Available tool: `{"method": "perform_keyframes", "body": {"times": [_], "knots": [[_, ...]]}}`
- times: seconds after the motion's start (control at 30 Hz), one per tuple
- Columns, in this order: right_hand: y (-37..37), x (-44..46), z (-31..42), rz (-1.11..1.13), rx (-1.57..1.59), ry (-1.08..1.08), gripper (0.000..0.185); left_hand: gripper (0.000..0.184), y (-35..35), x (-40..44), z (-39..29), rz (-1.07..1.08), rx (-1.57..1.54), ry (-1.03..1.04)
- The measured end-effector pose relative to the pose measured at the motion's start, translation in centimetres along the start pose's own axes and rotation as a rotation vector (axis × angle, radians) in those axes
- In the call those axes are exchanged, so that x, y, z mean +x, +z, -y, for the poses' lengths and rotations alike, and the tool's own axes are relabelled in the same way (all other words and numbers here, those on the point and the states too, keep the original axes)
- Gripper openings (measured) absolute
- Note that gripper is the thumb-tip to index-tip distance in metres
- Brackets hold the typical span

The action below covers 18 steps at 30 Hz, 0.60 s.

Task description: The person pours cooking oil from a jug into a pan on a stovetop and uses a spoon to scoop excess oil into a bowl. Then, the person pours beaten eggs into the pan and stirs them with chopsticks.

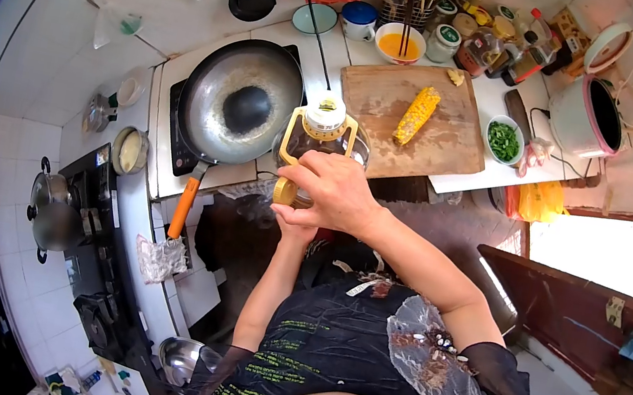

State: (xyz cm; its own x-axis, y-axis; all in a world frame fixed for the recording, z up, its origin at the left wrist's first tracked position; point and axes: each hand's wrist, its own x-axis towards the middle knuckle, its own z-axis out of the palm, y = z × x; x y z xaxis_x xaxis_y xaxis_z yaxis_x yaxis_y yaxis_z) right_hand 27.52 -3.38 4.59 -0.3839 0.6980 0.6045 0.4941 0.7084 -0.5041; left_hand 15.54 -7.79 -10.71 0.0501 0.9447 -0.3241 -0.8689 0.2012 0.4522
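Note:
My right hand (330, 191) reaches across, with its thumb and fingers closed around a round gold cap (285, 191). Just below it shows part of my left hand (297, 229); its fingers are mostly hidden behind the right hand. Beyond both hands stands a large clear jug with a yellow handle frame and a white top (325, 113). The jug's lower part is covered by my right hand. To its left a wok (222, 111) with an orange handle sits on a black cooktop (177, 157).
A cutting board (365, 109) bears a corn cob (417, 116). Behind it are a bowl of yellow liquid (400, 45) with chopsticks, and several jars. A bowl of chopped greens (503, 140) and a cooker (577, 116) stand right. A small pan (129, 150) is left.

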Motion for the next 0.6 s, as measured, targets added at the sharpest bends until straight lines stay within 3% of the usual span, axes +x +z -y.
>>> {"method": "perform_keyframes", "body": {"times": [0.6], "knots": [[0.2, 0.0, 0.6, 0.002, -0.007, -0.004, 0.041, 0.053, -2.4, 0.7, 0.6, 0.014, -0.078, -0.048]]}}
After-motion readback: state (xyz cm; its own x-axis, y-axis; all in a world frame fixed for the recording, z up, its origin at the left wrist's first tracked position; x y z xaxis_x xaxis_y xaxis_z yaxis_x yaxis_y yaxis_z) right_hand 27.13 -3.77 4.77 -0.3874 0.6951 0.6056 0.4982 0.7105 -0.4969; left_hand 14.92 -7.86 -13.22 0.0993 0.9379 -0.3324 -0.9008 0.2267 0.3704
